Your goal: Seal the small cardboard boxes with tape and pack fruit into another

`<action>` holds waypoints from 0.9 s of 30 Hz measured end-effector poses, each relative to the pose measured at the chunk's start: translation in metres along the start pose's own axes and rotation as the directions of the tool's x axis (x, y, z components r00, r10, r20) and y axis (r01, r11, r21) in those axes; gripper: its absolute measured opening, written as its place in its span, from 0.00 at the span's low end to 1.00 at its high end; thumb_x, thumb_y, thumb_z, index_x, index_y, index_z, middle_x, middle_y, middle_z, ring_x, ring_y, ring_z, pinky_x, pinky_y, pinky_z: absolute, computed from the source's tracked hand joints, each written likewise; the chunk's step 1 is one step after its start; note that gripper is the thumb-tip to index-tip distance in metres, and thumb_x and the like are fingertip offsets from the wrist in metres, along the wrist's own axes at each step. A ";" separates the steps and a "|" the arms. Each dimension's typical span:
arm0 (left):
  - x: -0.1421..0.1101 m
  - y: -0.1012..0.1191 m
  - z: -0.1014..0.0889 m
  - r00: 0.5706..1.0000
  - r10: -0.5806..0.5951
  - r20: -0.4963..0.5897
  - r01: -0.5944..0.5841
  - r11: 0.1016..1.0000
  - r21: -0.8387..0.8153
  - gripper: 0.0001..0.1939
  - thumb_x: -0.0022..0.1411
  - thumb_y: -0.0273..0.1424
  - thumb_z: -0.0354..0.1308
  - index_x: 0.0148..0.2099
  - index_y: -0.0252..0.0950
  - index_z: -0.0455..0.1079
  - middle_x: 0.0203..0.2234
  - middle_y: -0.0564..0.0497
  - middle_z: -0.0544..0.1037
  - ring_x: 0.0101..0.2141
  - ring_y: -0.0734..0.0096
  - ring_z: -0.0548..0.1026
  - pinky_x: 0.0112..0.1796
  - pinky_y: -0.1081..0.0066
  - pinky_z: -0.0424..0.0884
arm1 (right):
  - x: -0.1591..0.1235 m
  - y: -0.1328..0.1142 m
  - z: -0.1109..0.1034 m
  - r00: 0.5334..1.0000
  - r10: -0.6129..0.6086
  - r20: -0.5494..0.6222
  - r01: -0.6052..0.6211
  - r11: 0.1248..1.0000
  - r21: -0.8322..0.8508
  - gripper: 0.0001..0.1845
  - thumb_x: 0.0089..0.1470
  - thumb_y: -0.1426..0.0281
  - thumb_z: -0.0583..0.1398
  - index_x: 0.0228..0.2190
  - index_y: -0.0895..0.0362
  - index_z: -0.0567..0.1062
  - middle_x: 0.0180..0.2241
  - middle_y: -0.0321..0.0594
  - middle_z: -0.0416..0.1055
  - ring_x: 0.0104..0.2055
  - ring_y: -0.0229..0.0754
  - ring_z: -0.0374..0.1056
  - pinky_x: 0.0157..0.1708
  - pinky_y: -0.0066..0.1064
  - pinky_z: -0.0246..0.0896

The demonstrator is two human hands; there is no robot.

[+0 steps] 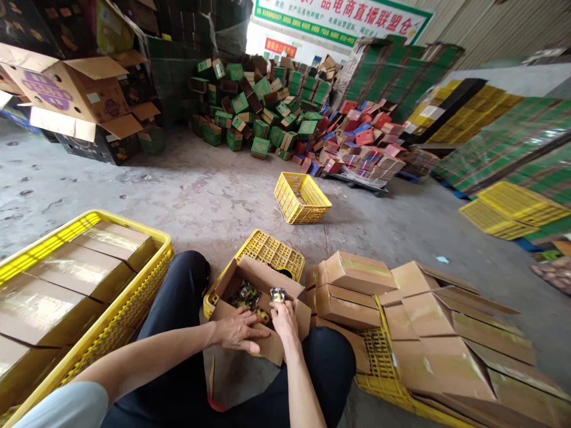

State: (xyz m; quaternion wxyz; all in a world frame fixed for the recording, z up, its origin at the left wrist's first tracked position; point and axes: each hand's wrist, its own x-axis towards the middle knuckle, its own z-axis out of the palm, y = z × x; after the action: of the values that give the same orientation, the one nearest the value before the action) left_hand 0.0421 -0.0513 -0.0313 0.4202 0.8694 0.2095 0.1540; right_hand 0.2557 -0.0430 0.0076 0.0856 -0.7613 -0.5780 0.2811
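Note:
Between my knees an open cardboard box rests on a yellow plastic crate. Inside it lie several small items in shiny clear wrapping, dark and yellowish-green; their kind is hard to make out. My left hand lies with spread fingers over the box's near edge and flap. A small shiny packet with a yellowish patch is pinched in the fingers of my right hand, above the box's right side. My hands partly hide the contents.
At my left stands a yellow crate of taped cartons. Stacked cartons and another yellow crate are at my right. Ahead is a yellow basket, with heaped green boxes and red-and-blue boxes beyond.

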 end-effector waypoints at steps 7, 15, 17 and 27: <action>0.029 0.002 -0.049 0.927 -0.348 -0.140 0.204 0.780 -0.592 0.28 0.71 0.53 0.52 0.56 0.37 0.76 0.48 0.42 0.80 0.50 0.52 0.76 0.51 0.59 0.70 | -0.025 0.005 -0.056 0.968 -0.240 0.076 0.129 0.733 0.668 0.22 0.58 0.52 0.65 0.48 0.51 0.82 0.49 0.44 0.79 0.50 0.51 0.77 0.43 0.42 0.79; 0.060 0.016 -0.064 0.948 -0.317 0.033 0.082 0.143 -0.986 0.31 0.54 0.32 0.70 0.61 0.43 0.72 0.53 0.44 0.77 0.51 0.57 0.77 0.51 0.61 0.71 | -0.030 -0.004 -0.062 0.925 -0.365 0.108 0.008 0.301 0.953 0.28 0.54 0.48 0.69 0.53 0.47 0.81 0.65 0.48 0.69 0.67 0.60 0.64 0.58 0.59 0.67; 0.065 0.012 -0.059 0.938 -0.345 0.022 0.060 0.100 -0.993 0.30 0.54 0.32 0.70 0.60 0.41 0.72 0.50 0.44 0.78 0.48 0.59 0.78 0.51 0.60 0.72 | -0.028 -0.003 -0.061 0.918 -0.385 0.099 0.015 0.281 0.960 0.31 0.56 0.46 0.67 0.58 0.42 0.77 0.69 0.46 0.64 0.71 0.59 0.58 0.61 0.60 0.64; 0.071 -0.001 -0.054 0.965 -0.257 0.043 0.142 0.379 -0.914 0.40 0.55 0.39 0.74 0.67 0.40 0.69 0.46 0.46 0.79 0.35 0.69 0.75 0.30 0.76 0.66 | 0.000 0.008 -0.044 0.977 -0.129 -0.171 0.212 0.489 0.846 0.44 0.49 0.44 0.70 0.61 0.52 0.75 0.59 0.52 0.76 0.61 0.59 0.71 0.60 0.50 0.68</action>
State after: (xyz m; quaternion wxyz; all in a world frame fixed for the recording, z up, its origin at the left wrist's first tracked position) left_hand 0.0788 0.0205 0.0067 0.8285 0.4586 0.2167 0.2371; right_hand 0.2854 -0.0371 0.0403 0.5031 -0.5684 -0.4306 0.4882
